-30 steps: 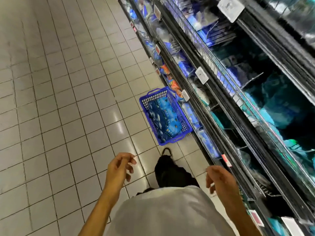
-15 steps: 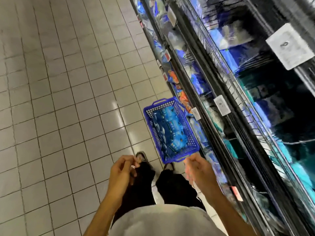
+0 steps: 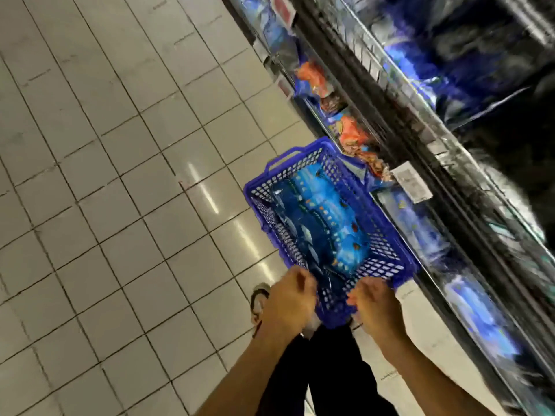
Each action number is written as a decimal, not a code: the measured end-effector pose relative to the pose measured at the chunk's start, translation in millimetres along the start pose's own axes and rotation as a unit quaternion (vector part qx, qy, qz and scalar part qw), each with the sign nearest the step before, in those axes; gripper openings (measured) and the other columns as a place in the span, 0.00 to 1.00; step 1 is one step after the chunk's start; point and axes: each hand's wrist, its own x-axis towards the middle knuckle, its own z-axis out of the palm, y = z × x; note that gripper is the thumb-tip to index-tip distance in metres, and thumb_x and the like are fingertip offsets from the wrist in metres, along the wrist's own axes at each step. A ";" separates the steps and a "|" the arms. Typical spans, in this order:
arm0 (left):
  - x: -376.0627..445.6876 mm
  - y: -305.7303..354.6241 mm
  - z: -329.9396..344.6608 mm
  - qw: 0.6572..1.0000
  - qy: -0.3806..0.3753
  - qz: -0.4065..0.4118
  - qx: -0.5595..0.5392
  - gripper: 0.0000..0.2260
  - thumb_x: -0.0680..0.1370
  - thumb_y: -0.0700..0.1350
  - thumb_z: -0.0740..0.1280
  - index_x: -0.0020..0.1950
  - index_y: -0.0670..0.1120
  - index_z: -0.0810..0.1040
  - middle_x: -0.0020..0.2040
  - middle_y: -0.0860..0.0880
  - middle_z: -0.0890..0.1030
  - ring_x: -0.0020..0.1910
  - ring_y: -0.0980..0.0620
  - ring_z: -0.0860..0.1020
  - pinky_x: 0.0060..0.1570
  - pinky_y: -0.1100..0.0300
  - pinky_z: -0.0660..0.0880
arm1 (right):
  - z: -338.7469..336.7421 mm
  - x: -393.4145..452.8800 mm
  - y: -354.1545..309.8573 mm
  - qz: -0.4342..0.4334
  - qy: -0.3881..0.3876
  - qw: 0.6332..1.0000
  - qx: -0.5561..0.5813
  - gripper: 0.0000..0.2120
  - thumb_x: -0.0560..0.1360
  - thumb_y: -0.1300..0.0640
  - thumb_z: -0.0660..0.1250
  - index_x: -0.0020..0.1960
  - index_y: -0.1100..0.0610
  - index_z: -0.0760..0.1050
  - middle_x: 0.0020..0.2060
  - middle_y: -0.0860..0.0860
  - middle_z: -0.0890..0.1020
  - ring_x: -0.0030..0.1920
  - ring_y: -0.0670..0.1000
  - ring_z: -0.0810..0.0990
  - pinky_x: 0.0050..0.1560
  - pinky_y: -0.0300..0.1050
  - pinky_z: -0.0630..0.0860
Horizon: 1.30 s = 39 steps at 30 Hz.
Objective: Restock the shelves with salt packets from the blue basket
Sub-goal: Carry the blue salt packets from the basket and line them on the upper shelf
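The blue basket (image 3: 327,235) sits on the pale tiled floor (image 3: 120,175), just beside the base of the shelves (image 3: 435,145) that run along the right side of the view. It is a perforated plastic basket with a handle at its far end, and it holds salt packets (image 3: 327,223), bright blue pouches lying packed together along its length. Both hands reach down to the near end of the basket. The left hand (image 3: 289,301) is at the near left corner with its fingers curled downward over the rim; the frame is blurred, so I cannot tell whether its grip closes on the rim or only hovers against it. The right hand (image 3: 374,307) is over the near right part of the rim, fingers bent and pointing toward the packets, and here too the blur hides whether the grip pinches anything. Below the hands a dark trouser leg (image 3: 330,370) and a shoe (image 3: 259,298) show on the floor. On the lower shelf next to the basket lie orange and blue packets (image 3: 351,136), with a white price tag (image 3: 413,183) on the shelf edge close to the basket's far right corner. More blue packets (image 3: 480,319) fill the lowest shelf further toward the viewer.
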 end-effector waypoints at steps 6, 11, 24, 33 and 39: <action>158.3 -41.4 42.1 0.988 0.036 0.063 0.138 0.05 0.82 0.49 0.63 0.50 0.48 0.74 0.48 0.48 0.82 0.52 0.42 0.80 0.49 0.52 0.74 | 72.7 146.1 62.7 0.057 -0.020 0.993 -0.105 0.15 0.79 0.58 0.66 0.62 0.65 0.77 0.59 0.64 0.82 0.61 0.64 0.79 0.58 0.51 0.75; 252.8 -48.3 76.8 0.857 0.098 0.192 0.468 0.24 0.80 0.57 0.62 0.69 0.42 0.69 0.66 0.41 0.74 0.66 0.39 0.72 0.61 0.45 0.71 | 102.2 226.7 98.8 0.101 -0.043 0.981 -0.161 0.27 0.80 0.51 0.66 0.73 0.66 0.68 0.71 0.63 0.73 0.70 0.62 0.72 0.69 0.49 0.69; 329.4 -29.3 123.3 0.888 0.085 0.100 0.441 0.36 0.67 0.63 0.78 0.69 0.47 0.72 0.64 0.44 0.80 0.64 0.42 0.78 0.62 0.51 0.71 | 129.4 264.3 144.9 0.163 0.093 0.981 0.058 0.41 0.65 0.48 0.82 0.68 0.61 0.64 0.61 0.57 0.79 0.55 0.57 0.79 0.55 0.45 0.77; 316.1 -38.8 107.8 0.990 -0.033 0.046 0.131 0.19 0.71 0.37 0.77 0.61 0.43 0.82 0.47 0.47 0.85 0.47 0.50 0.83 0.49 0.62 0.78 | 91.1 237.3 138.3 0.149 0.014 0.937 0.317 0.26 0.70 0.64 0.74 0.67 0.54 0.76 0.59 0.57 0.84 0.59 0.61 0.82 0.61 0.67 0.78; 218.1 -48.7 51.1 0.959 -0.143 -0.011 -0.244 0.19 0.73 0.33 0.73 0.63 0.41 0.81 0.55 0.44 0.86 0.44 0.49 0.86 0.40 0.56 0.83 | 48.8 159.7 88.1 0.186 -0.171 0.848 0.466 0.20 0.71 0.50 0.73 0.60 0.55 0.84 0.54 0.56 0.86 0.52 0.59 0.86 0.53 0.55 0.83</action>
